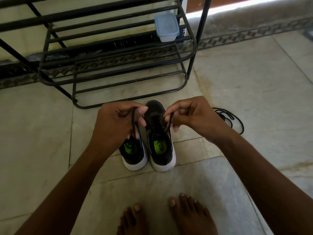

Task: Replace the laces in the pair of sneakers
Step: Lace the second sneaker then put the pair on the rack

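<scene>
Two black sneakers with white soles and green insoles stand side by side on the floor, heels toward me. The right sneaker [159, 138] shows nearly whole; the left sneaker [134, 155] is partly hidden behind my left hand. My left hand [116, 122] pinches one black lace end [133, 122] above the shoes. My right hand [189, 114] pinches the other lace end [169, 122], which runs down into the right sneaker's eyelets. A loose black lace [232, 119] lies coiled on the floor to the right.
A black metal shoe rack [118, 65] stands right behind the sneakers, with a lidded plastic box [166, 28] on one shelf. My bare feet [169, 216] rest on the tiled floor near the bottom edge.
</scene>
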`<state>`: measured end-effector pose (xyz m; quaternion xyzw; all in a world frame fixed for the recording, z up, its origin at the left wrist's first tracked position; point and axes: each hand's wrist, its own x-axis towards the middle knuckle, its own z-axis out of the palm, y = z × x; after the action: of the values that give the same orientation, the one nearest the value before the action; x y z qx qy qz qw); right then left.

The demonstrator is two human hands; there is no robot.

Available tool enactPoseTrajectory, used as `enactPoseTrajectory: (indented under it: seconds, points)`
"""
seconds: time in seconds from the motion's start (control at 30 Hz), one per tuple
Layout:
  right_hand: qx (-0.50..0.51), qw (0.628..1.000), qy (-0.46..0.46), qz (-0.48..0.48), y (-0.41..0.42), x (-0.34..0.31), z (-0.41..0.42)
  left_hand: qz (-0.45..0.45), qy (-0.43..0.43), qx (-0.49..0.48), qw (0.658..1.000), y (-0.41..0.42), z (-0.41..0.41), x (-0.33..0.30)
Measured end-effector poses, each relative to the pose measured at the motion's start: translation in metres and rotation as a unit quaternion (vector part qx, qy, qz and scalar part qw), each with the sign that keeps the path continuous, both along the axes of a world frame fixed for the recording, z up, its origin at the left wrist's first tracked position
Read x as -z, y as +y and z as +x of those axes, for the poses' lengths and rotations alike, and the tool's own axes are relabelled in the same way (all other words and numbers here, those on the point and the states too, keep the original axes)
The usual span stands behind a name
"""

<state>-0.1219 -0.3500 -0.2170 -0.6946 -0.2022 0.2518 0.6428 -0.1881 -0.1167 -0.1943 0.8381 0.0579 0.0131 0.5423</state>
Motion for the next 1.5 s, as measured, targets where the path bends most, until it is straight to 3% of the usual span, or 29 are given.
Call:
enactPoseTrajectory:
  seconds: [0.1,0.2,0.4,0.67,0.83,1.03,1.23,1.5]
  points:
    - [0.069,0.996,-0.063,-0.014,0.009,-0.002,0.0,0.084,-0.074,-0.006,0.994,-0.002,0.004,0.001]
    - [0.105,0.986,-0.129,-0.027,0.019,-0.01,0.002,0.026,-0.1,-0.037,0.994,-0.009,0.007,-0.006]
    - [0.118,0.983,-0.142,0.023,0.028,-0.021,0.001,-0.074,-0.145,-0.098,0.982,-0.03,0.014,-0.022]
    - [0.187,0.96,-0.208,0.025,0.04,-0.031,0.003,-0.032,-0.165,-0.084,0.982,-0.037,0.021,-0.034]
    - [0.202,0.957,-0.207,0.035,0.047,-0.035,0.003,-0.016,-0.19,-0.092,0.977,-0.034,0.026,-0.035]
    - [0.237,0.945,-0.222,0.04,0.054,-0.042,0.005,-0.094,-0.194,-0.137,0.967,-0.036,0.03,-0.042]
    - [0.248,0.952,-0.16,0.083,0.06,-0.045,0.004,-0.132,-0.178,-0.151,0.963,-0.035,0.036,-0.047]
    - [0.245,0.947,-0.196,0.065,0.06,-0.051,0.006,-0.132,-0.174,-0.169,0.961,-0.036,0.038,-0.049]
